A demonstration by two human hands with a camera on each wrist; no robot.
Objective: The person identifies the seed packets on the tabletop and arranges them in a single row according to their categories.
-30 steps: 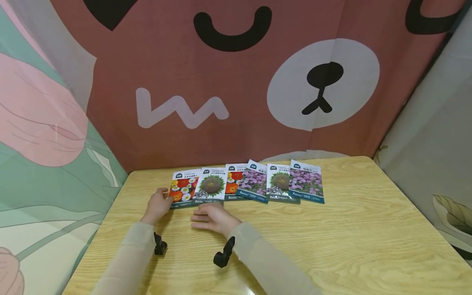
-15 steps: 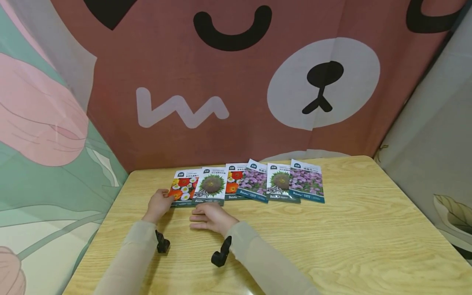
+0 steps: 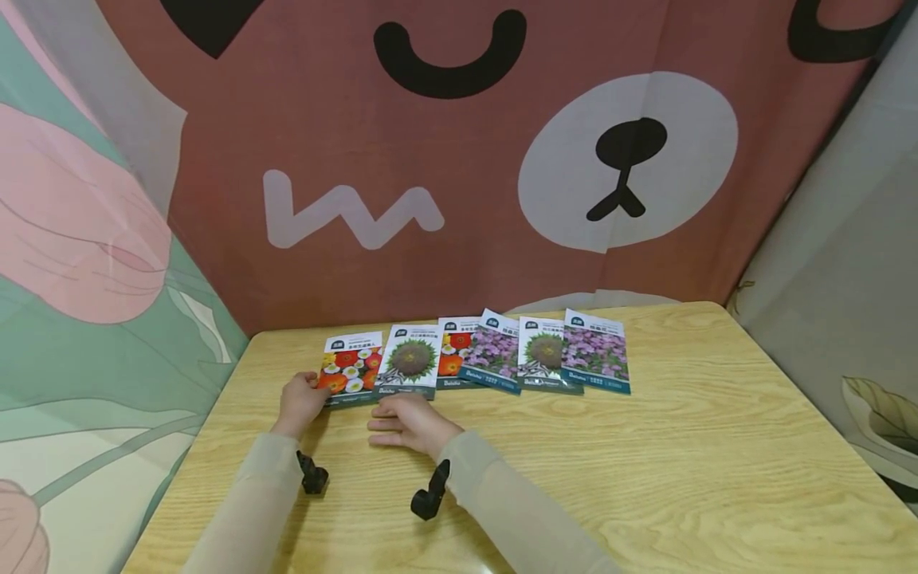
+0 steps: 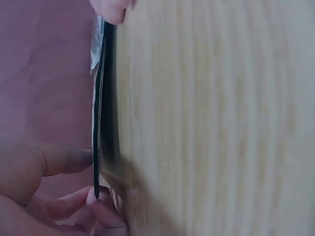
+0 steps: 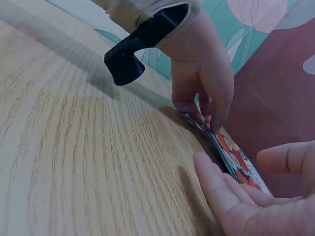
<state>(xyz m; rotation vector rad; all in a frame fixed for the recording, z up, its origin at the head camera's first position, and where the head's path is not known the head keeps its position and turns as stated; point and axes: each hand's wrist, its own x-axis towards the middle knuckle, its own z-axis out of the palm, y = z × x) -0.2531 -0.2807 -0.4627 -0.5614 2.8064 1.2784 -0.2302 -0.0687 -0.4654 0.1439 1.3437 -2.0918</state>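
Note:
Leftmost in a row of flower seed packets is one with orange and white blooms (image 3: 351, 373). My left hand (image 3: 300, 404) pinches its left edge; the left wrist view shows the thumb (image 4: 64, 161) on one face and fingers (image 4: 106, 214) on the other. My right hand (image 3: 416, 425) lies with fingers extended, just in front of a packet with a green spiky flower head (image 3: 411, 359). Whether it touches that packet I cannot tell. In the right wrist view, the right hand (image 5: 256, 196) appears below the left hand (image 5: 204, 83) and the orange-flower packet (image 5: 236, 160).
To the right lie another orange-flower packet (image 3: 453, 359), a purple-flower packet (image 3: 495, 355), a second spiky-flower packet (image 3: 541, 355) and a second purple one (image 3: 597, 351), partly overlapping. A wooden table (image 3: 645, 478) bears them. A printed bear curtain (image 3: 466, 271) hangs behind.
The leftmost orange-flower packet has shifted left and slightly toward me in my left hand, overlapping less with its neighbour. My right hand has barely moved.

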